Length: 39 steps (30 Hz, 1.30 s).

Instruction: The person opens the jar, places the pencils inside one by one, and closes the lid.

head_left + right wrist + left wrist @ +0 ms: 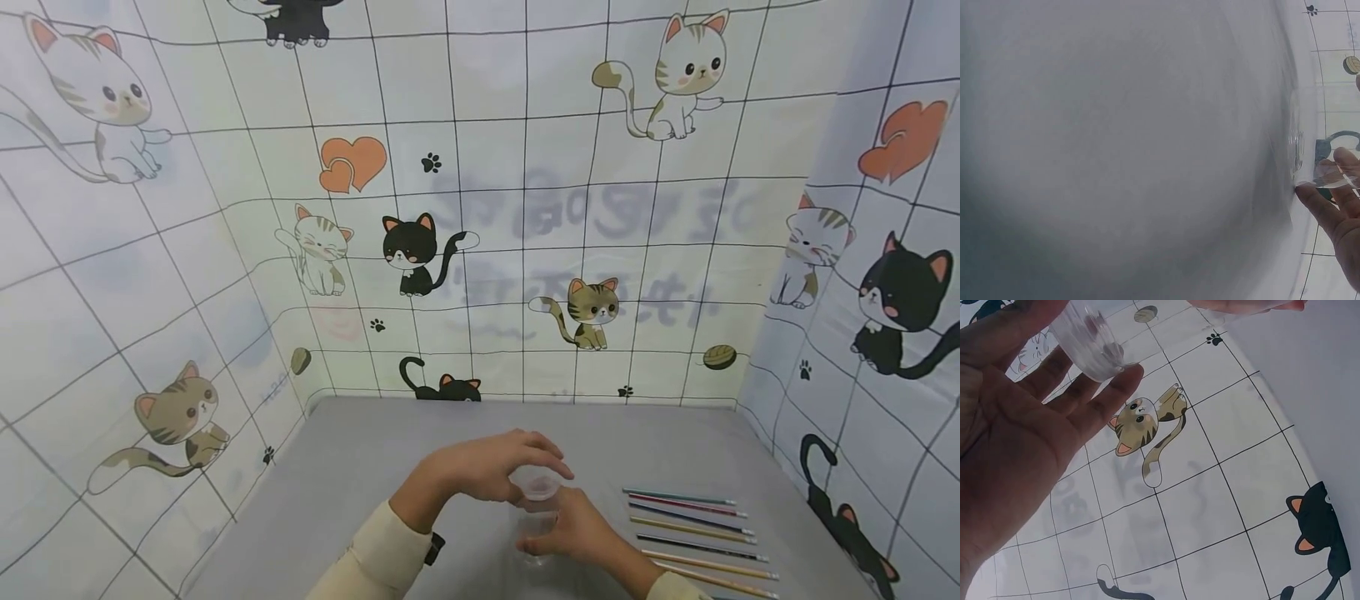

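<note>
Near the front of the table, my left hand (491,467) grips a small clear plastic cup (538,487) from above, thumb and fingers around its sides. In the left wrist view the cup (1088,340) is see-through with ridged sides, held between thumb and fingertips. Just below it, my right hand (573,529) holds a clear plastic container (536,527) around its side, close over the grey table. The right wrist view shows this container (1322,137) at the right edge, with fingers (1322,203) against its lower end. The upper cup overlaps the container's top in the head view.
Several pencils (697,522) of different colours lie side by side on the grey table (360,467), to the right of my right hand. White cloth walls (495,208) with cat drawings and grid lines enclose the table at the back and both sides.
</note>
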Available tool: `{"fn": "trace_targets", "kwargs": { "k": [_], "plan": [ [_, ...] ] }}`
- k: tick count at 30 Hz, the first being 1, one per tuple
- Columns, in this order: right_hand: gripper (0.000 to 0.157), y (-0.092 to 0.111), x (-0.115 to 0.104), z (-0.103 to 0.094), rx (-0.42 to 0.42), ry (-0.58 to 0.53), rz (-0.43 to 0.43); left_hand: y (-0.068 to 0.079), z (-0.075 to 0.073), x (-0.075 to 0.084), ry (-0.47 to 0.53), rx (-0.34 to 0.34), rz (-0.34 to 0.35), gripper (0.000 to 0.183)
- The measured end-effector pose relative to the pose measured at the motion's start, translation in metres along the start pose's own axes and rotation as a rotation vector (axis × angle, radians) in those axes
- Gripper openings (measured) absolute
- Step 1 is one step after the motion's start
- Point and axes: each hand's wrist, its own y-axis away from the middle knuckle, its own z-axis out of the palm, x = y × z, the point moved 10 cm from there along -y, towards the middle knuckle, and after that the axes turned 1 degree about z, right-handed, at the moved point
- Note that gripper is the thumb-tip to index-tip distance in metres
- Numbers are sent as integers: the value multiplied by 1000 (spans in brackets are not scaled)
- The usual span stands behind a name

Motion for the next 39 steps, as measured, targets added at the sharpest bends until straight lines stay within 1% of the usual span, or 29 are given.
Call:
{"fn": "trace_targets", "kwargs": {
  "k": [3, 6, 8, 12, 14, 16, 18, 20, 21, 23, 25, 27, 30, 32, 36, 39],
  "plan": [
    [58, -1, 2, 0, 7, -13, 24, 0, -2, -5, -8, 18, -40, 69],
    [56, -2, 6, 0, 1, -20, 67, 1, -3, -12, -9, 57, -104, 71],
    [57, -2, 7, 0, -6, -8, 88, 2, -4, -15, -10, 89, -142, 73],
    [63, -2, 7, -1, -16, 33, 104, 3, -3, -20, -54, 155, -181, 76],
    [67, -1, 7, 0, -21, 37, 108, 3, -1, -21, -81, 173, -185, 80],
    [69, 0, 7, 2, -28, 29, 103, 4, 4, -24, -61, 174, -178, 88],
    [70, 1, 7, 3, -28, 21, 92, 5, 8, -25, 5, 161, -148, 94],
    [69, 2, 7, 4, -25, 14, 77, 6, 11, -26, 92, 138, -108, 99],
    [69, 2, 7, 5, -21, 19, 69, 6, 11, -26, 138, 124, -86, 100],
    [67, 2, 6, 4, -11, 21, 61, 7, 12, -25, 200, 102, -48, 100],
    [65, 2, 5, 3, -4, 17, 54, 8, 10, -24, 226, 93, -22, 100],
    [63, 1, 5, 2, 0, 15, 55, 9, 7, -22, 225, 102, -7, 98],
    [62, -1, 7, 2, 1, 13, 62, 9, 3, -22, 205, 131, -10, 94],
    [63, -2, 9, 1, -1, 10, 75, 9, 2, -23, 192, 152, -24, 91],
    [63, -3, 12, 1, -8, 4, 96, 9, 2, -28, 177, 188, -57, 88],
    [63, -4, 12, 1, -8, 7, 97, 9, 2, -32, 146, 213, -100, 87]
  ]
}}
